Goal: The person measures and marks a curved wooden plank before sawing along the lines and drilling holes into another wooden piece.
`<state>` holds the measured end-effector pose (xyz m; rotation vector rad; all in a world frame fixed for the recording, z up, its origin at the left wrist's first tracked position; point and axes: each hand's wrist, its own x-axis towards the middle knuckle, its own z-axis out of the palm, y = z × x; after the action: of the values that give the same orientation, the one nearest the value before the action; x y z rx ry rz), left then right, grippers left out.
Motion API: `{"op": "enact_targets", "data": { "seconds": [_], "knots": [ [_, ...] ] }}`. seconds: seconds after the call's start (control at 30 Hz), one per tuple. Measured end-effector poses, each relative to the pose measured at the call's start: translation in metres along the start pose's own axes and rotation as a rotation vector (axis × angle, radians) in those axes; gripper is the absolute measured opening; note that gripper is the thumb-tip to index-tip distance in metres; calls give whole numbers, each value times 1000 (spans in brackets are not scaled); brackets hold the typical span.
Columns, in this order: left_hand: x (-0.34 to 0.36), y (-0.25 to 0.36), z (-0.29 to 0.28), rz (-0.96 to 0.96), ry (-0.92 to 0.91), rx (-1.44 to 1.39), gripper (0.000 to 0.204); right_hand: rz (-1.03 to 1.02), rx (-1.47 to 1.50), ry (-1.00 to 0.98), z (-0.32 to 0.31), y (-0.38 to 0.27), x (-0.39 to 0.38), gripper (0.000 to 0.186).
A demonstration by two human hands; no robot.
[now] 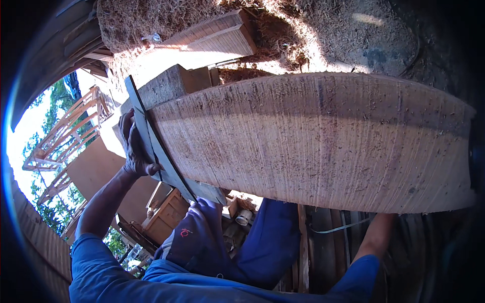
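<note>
Slab (313,146) of wood, just right of the left fingers (132,137), already has its curved outline, it seems, but is not yet smooth: the brown face is ridged and dust-flecked. Those fingers grasp a dark strip (135,96) at the slab's end; the hidden right hand's grip cannot be told.

R hand hidden behind lg. wood slab (313,146); grip unclear.
</note>
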<state>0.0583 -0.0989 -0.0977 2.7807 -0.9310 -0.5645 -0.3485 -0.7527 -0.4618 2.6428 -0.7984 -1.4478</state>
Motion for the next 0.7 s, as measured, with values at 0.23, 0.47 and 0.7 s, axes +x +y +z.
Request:
{"op": "enact_targets", "data": {
  "seconds": [0.23, 0.47, 0.7],
  "knots": [
    [25, 14, -2, 139, 97, 89, 111, -119, 136, 109, -46, -6, -54, 41],
    [17, 18, -4, 117, 187, 141, 106, -34, 348, -140, -221, -112, -167, 52],
    [9, 23, -17, 2, 154, 99, 104, -61, 814, 172, -285, -182, -310, 49]
  ]
}}
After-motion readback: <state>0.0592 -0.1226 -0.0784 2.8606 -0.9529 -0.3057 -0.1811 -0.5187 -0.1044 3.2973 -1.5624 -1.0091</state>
